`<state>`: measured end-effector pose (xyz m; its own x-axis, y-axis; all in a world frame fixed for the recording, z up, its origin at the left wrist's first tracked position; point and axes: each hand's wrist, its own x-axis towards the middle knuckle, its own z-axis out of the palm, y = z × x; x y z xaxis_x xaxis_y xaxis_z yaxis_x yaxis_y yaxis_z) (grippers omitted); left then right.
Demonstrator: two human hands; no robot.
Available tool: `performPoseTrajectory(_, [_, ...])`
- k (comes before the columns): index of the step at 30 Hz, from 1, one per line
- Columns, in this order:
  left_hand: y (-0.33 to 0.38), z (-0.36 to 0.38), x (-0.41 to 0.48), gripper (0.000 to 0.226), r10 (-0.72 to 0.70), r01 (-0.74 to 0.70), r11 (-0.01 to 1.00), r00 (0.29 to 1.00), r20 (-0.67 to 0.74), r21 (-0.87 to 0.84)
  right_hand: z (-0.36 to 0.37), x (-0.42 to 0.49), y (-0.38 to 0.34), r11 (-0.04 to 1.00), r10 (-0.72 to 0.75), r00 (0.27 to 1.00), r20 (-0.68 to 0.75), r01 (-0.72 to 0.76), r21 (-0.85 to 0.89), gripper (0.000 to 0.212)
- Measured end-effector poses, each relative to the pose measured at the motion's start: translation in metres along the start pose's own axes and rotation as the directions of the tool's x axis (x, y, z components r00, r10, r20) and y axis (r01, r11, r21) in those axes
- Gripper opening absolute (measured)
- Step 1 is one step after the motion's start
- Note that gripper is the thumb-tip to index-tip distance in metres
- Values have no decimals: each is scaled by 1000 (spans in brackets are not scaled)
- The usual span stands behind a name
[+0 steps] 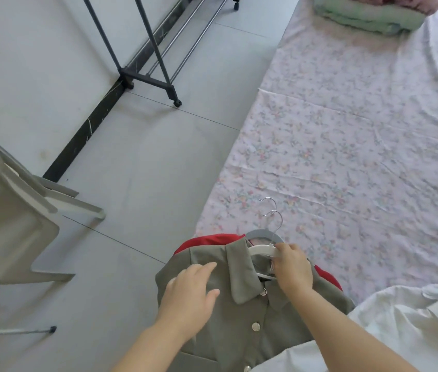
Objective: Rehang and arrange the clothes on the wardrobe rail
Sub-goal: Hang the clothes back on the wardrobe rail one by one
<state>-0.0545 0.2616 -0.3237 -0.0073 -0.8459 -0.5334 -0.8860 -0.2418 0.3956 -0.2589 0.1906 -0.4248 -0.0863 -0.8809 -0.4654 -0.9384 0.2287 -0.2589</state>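
An olive-green buttoned jacket [242, 318] lies at the near edge of the bed on a white hanger [262, 250]. Under it is a red garment [207, 241] on a grey hanger [258, 234]; both metal hooks point away from me. My right hand [294, 267] grips the white hanger at the jacket's neck. My left hand [191, 296] rests flat on the jacket's left shoulder, fingers straight. The dark clothes rack [145, 73] stands on wheels by the wall at the top left; only its legs and base show, the rail itself is out of view.
A floral sheet covers the bed [360, 130] on the right. Folded green and pink bedding [368, 14] sits at its far end. A white garment [400, 326] lies at the bottom right. A grey plastic chair [16, 210] stands at the left on the tiled floor.
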Motion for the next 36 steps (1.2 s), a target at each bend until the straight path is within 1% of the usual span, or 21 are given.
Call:
performPoseTrajectory(2, [4, -4, -3, 51, 1, -1, 1000, 1000, -13, -8, -7, -9, 1, 998, -22, 1000, -20, 23, 66, 26])
performPoseTrajectory(3, [6, -7, -5, 51, 5, -6, 1000, 1000, -23, -12, -12, -16, 1, 995, -54, 998, -39, 57, 86, 23])
performPoseTrajectory(6, [12, -19, -15, 50, 32, -35, 999, 997, -76, -40, -27, -47, 1, 974, -189, 974, -124, 202, 105, 14])
performPoseTrajectory(7, [14, -24, -21, 51, 44, -49, 998, 995, -93, -46, -32, -59, 1, 961, -242, 959, -147, 258, 103, 15])
performPoseTrajectory(11, [20, -44, -54, 53, 85, -93, 995, 985, -149, -42, -51, -112, -8, 881, -425, 866, -264, 463, 101, 35])
performPoseTrajectory(14, [17, -57, -88, 55, 150, -151, 988, 969, -196, 6, -70, -159, -25, 830, -482, 804, -348, 547, 112, 33])
performPoseTrajectory(16, [11, -64, -116, 57, 179, -176, 984, 959, -218, 33, -85, -191, -39, 797, -511, 772, -377, 590, 128, 37])
performPoseTrajectory(18, [2, -68, -149, 57, 190, -191, 981, 948, -256, 24, -99, -226, -56, 759, -549, 728, -411, 640, 119, 36])
performPoseTrajectory(20, [-10, -73, -185, 52, 196, -213, 977, 930, -310, -23, -111, -261, -77, 720, -591, 685, -427, 686, 105, 33])
performPoseTrajectory(21, [-16, -75, -206, 49, 182, -222, 972, 916, -358, -76, -115, -278, -86, 702, -609, 668, -429, 705, 101, 32])
performPoseTrajectory(23, [-26, -79, -242, 44, 139, -253, 948, 876, -461, -195, -122, -306, -102, 686, -629, 664, -404, 719, 114, 31])
performPoseTrajectory(24, [-33, -83, -267, 41, 92, -258, 932, 847, -524, -253, -126, -326, -112, 667, -652, 651, -389, 736, 113, 31])
performPoseTrajectory(26, [-49, -87, -318, 32, -6, -239, 916, 795, -607, -323, -132, -367, -136, 634, -690, 617, -377, 768, 97, 27])
performPoseTrajectory(27, [-57, -89, -342, 33, -59, -230, 909, 753, -655, -347, -136, -389, -150, 610, -715, 596, -365, 787, 90, 26])
performPoseTrajectory(30, [-89, -99, -414, 29, -174, -207, 910, 595, -785, -359, -143, -450, -193, 505, -805, 485, -340, 862, 34, 31])
performPoseTrajectory(31, [-100, -103, -439, 29, -211, -181, 912, 564, -798, -369, -145, -471, -206, 464, -838, 436, -328, 886, -11, 32])
performPoseTrajectory(32, [-113, -106, -465, 30, -245, -159, 909, 541, -804, -384, -144, -490, -219, 388, -879, 342, -334, 918, -83, 33])
performPoseTrajectory(33, [-126, -109, -492, 32, -277, -137, 907, 515, -811, -397, -142, -508, -232, 288, -914, 215, -345, 941, -176, 33])
performPoseTrajectory(35, [-157, -111, -546, 34, -347, -102, 898, 432, -833, -427, -131, -544, -262, 80, -937, -44, -347, 939, -334, 30])
performPoseTrajectory(36, [-172, -111, -572, 34, -385, -88, 889, 383, -839, -448, -123, -559, -278, -14, -928, -151, -340, 927, -374, 31])
